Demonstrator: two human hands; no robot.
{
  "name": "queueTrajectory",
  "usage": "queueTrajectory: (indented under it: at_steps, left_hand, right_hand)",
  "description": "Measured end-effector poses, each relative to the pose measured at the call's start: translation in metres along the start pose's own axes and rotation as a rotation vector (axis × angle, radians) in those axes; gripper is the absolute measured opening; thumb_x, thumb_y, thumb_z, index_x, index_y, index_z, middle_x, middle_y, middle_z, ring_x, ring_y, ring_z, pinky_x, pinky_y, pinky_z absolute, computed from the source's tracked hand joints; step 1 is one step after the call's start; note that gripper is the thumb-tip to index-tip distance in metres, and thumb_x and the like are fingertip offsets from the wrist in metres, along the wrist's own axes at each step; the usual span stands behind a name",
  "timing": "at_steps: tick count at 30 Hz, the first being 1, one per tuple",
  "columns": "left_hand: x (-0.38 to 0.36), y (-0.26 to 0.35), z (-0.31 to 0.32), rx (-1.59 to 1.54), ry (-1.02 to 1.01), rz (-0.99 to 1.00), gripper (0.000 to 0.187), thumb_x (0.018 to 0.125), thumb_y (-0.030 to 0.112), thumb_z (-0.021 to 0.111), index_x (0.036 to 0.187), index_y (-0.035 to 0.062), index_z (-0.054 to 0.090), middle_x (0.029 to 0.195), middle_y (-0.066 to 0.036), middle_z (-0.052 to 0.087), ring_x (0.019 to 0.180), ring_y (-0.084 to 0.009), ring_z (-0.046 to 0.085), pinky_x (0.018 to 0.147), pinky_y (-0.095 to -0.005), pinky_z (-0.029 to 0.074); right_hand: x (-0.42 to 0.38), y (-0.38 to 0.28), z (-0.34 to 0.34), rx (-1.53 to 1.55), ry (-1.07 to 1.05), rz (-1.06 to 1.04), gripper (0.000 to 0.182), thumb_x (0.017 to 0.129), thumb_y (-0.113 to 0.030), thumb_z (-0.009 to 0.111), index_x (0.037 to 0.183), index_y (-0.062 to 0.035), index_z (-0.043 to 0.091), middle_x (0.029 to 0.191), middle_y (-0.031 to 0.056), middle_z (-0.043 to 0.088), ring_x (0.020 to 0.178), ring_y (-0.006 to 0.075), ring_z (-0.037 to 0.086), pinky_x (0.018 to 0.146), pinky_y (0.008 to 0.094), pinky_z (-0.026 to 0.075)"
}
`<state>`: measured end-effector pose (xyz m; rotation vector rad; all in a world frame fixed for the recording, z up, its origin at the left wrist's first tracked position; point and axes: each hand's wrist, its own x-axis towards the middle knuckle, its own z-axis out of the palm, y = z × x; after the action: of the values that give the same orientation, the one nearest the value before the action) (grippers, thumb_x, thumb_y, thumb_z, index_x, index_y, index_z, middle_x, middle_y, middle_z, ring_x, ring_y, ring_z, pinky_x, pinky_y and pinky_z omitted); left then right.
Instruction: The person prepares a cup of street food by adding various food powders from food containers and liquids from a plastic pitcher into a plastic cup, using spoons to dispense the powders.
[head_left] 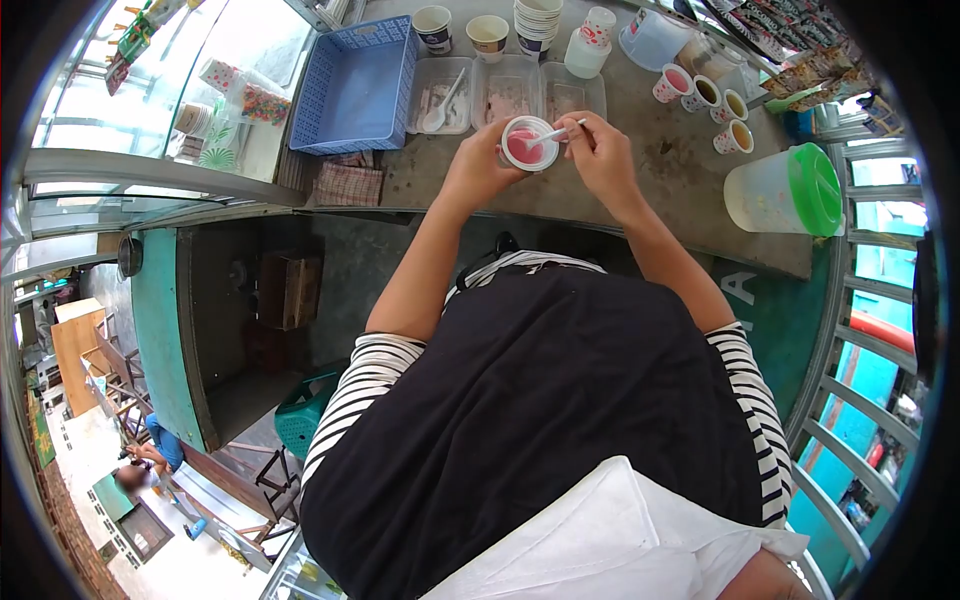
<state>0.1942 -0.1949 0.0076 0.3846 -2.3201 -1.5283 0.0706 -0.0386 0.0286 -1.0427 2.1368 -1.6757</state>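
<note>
My left hand (476, 168) is wrapped round a small white cup (519, 151) with pink contents, held over the counter's front part. Pinched in the fingers of my right hand (603, 162) is a white spoon (556, 134), its bowl end dipped into the pink contents. Just beyond the cup stand clear plastic tubs (508, 86) with pale residue or powder in them. Another white spoon (438, 114) lies in the left tub. To the right, several small patterned cups (733, 138) hold coloured contents.
A blue plastic basket (350, 95) sits on the counter's left, with a checked cloth (348, 184) at the edge. Paper cups (487, 38) line the back. A green-lidded container (790, 190) stands right. Sachets (815, 75) hang at upper right. A seated person (155, 455) is far left.
</note>
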Motion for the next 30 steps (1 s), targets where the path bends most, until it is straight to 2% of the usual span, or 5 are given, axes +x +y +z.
queueTrajectory:
  at_steps: [10,15,19,28,30]
  left_hand:
    - [0.006,0.001,-0.004,0.057,-0.020,0.016,0.067,0.070,0.010,0.085,0.131,0.0024,0.057,0.122,-0.011,0.067,0.112,-0.0189,0.064,0.098,-0.0358,0.051]
    - [0.010,-0.007,-0.004,-0.022,0.009,0.044,0.067,0.068,0.015,0.085,0.130,0.0046,0.059,0.119,-0.013,0.068,0.110,-0.0261,0.065,0.093,-0.0367,0.051]
    - [0.012,-0.001,0.000,0.022,-0.005,0.064,0.066,0.068,0.014,0.085,0.129,0.0048,0.059,0.118,-0.014,0.068,0.110,-0.0265,0.066,0.094,-0.0371,0.051]
    - [0.013,0.006,-0.001,0.045,-0.016,0.113,0.062,0.068,0.012,0.084,0.126,0.0048,0.060,0.116,-0.015,0.068,0.108,-0.0294,0.066,0.091,-0.0368,0.052]
    - [0.014,0.003,-0.001,0.086,0.026,0.113,0.063,0.068,0.011,0.084,0.126,0.0042,0.060,0.115,-0.015,0.068,0.108,-0.0280,0.066,0.091,-0.0365,0.052]
  right_hand:
    - [0.000,0.004,-0.010,-0.016,-0.021,-0.032,0.015,0.100,-0.013,0.056,0.101,-0.0026,0.066,0.078,0.0086,0.067,0.070,0.0122,0.064,0.065,0.0276,0.050]
    - [0.018,-0.005,-0.027,-0.129,-0.264,-0.224,0.011,0.097,-0.008,0.055,0.103,-0.0019,0.062,0.089,0.0155,0.069,0.083,0.0294,0.068,0.075,0.0363,0.052]
    - [0.030,-0.023,-0.033,-0.232,-0.252,-0.289,0.015,0.094,0.002,0.049,0.103,-0.0018,0.061,0.089,0.0134,0.066,0.080,0.0247,0.064,0.077,0.0326,0.051]
    - [0.030,-0.018,-0.027,-0.270,-0.257,-0.240,0.012,0.094,-0.009,0.058,0.102,-0.0015,0.063,0.088,0.0157,0.070,0.080,0.0337,0.067,0.073,0.0377,0.052]
    - [0.017,-0.018,-0.020,-0.237,-0.161,-0.075,0.014,0.099,-0.008,0.055,0.106,-0.0027,0.065,0.083,0.0117,0.069,0.070,0.0129,0.064,0.065,0.0280,0.050]
